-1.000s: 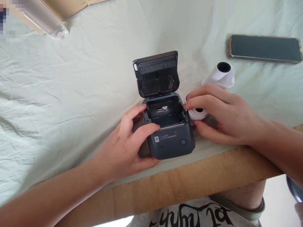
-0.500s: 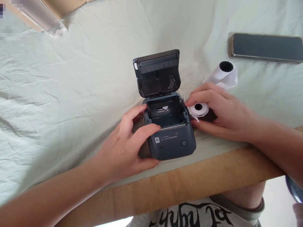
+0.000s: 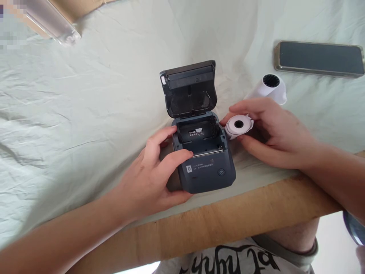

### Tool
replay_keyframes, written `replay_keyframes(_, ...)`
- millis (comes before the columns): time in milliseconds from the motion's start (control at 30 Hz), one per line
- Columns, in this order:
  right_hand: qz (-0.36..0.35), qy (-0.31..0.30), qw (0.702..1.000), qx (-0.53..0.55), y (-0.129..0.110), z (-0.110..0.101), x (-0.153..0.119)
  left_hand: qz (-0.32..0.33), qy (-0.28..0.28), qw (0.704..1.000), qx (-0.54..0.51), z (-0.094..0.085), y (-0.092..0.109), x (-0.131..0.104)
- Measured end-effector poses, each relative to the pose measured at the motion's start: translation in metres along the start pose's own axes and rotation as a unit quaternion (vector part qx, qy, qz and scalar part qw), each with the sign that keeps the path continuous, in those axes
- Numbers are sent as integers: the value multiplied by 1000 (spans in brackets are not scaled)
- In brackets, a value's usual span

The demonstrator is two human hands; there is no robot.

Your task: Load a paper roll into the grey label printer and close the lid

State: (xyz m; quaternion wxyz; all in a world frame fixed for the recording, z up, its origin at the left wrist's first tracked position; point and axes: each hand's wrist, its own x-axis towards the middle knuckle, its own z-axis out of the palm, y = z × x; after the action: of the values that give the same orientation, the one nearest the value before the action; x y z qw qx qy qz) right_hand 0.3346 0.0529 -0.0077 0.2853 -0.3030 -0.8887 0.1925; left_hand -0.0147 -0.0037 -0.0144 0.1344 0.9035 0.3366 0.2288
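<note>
At frame centre our left hand (image 3: pixel 148 171) grips the dark printer (image 3: pixel 207 177), probably stiff and best held by its sides, while right of centre our right hand (image 3: pixel 276 135) holds the white paper roll (image 3: pixel 238 131), likely light and easily creased.

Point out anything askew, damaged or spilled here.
The small white roll in the right hand has ragged paper sticking out toward the palm, not wound flat. The farther white roll also has a loose flap flaring out. I see no spill, and no clear damage to the dark device.
</note>
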Motion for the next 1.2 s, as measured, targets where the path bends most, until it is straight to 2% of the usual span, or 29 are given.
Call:
replay_keyframes(167, -2, -19, 999, -46, -2, 1, 2, -10, 5, 1000, -5, 0, 0, 0)
replay_keyframes(300, 23, 20, 999, -17, 1, -1, 0, 4, 0, 1000, -1, 0, 0, 1)
replay_keyframes(467, 63, 88, 993, 48, -2, -4, -3, -14, 15, 1000, -20, 3, 0, 0)
replay_keyframes(567, 75, 94, 990, 68, -10, -3, 1, -22, 12, 999, -25, 4, 1, 0)
replay_keyframes(767, 98, 82, 991, 26, -39, -9, 21, -18, 8, 1000, -21, 4, 2, 0)
replay_keyframes(833, 118, 81, 987, 70, -47, -8, 31, -20, 12, 999, -23, 5, 2, -1)
replay_keyframes(900, 154, 74, 966, 194, -52, -5, 41, -23, 12, 999, -21, 5, 1, -1)
replay_keyframes(1000, 224, 57, 888, 397, -54, 1, 55, -14, 9, 1000, -18, 5, 0, -1)
replay_keyframes(1067, 255, 50, 856, 447, -54, 3, 61, -11, 9, 1000, -21, 4, 0, -1)
replay_keyframes(1133, 263, 34, 856, 445, -54, 3, 63, -10, 5, 1000, -23, 3, 1, 0)
replay_keyframes(1200, 255, 11, 871, 420, -56, 1, 62, -9, 1, 1000, -18, 3, 3, 1)
